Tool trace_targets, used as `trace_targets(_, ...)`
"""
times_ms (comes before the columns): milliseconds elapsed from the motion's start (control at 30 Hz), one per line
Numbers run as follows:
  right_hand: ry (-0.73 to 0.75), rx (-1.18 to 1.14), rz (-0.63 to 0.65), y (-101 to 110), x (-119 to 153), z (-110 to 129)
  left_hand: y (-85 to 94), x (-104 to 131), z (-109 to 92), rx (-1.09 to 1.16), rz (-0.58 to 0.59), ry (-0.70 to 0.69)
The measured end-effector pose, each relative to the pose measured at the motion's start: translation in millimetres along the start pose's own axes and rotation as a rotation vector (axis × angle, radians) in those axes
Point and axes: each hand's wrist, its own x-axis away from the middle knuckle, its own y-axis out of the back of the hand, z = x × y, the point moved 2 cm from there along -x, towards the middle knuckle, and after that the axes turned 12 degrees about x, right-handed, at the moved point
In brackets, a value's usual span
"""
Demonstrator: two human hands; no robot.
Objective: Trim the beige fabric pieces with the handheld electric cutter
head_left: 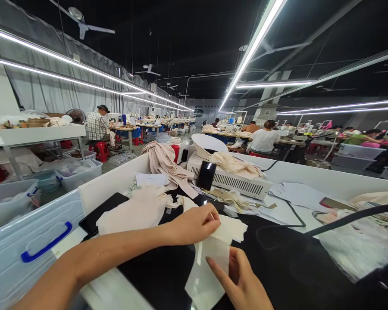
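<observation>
My left hand reaches across the black work surface with its fingers curled in a pinch. A thin pale bit shows at the fingertips, too small to name. Beneath that hand lies a cream fabric piece with an uneven edge. A smooth, whitish sheet hangs down from there toward me, slightly shiny. My right hand grips its right edge, thumb in front and fingers behind. Left of the hands, a stack of cream fabric pieces rests partly beside a dark tablet-like slab.
Behind the hands stand a white vented box with fabric on it, a black upright object and draped striped cloth. A black curved arm crosses at right, near plastic bags. A blue-handled bin is at left.
</observation>
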Motion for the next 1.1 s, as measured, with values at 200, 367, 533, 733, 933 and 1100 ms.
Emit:
trace_targets(200, -0.072, -0.043, -0.073, -1.1, -48.9, -2.5, 30.5, -25.7, 16.9, 0.146, -0.223, 0.043)
trace_targets(367, -0.118, -0.032, -0.227, 21.9, -91.6, -10.6, 49.9, -37.6, 39.9, 0.165, -0.304, 0.101)
trace_targets(533, -0.093, 0.024, -0.330, 35.4, -121.9, -13.6, 46.3, -46.7, 54.2, 0.139, -0.310, 0.117)
trace_targets(733, -0.037, 0.199, -0.308, 49.5, -158.5, -19.5, 37.8, -49.3, 62.3, 0.025, -0.272, 0.112)
trace_targets(933, 0.016, 0.440, -0.140, 47.5, -177.5, -21.7, 27.5, -43.4, 74.8, -0.169, -0.219, 0.168)
trace_targets(1100, -0.019, 0.626, -0.018, 40.6, -187.0, -25.2, 20.5, -39.3, 86.3, -0.299, -0.185, 0.262)
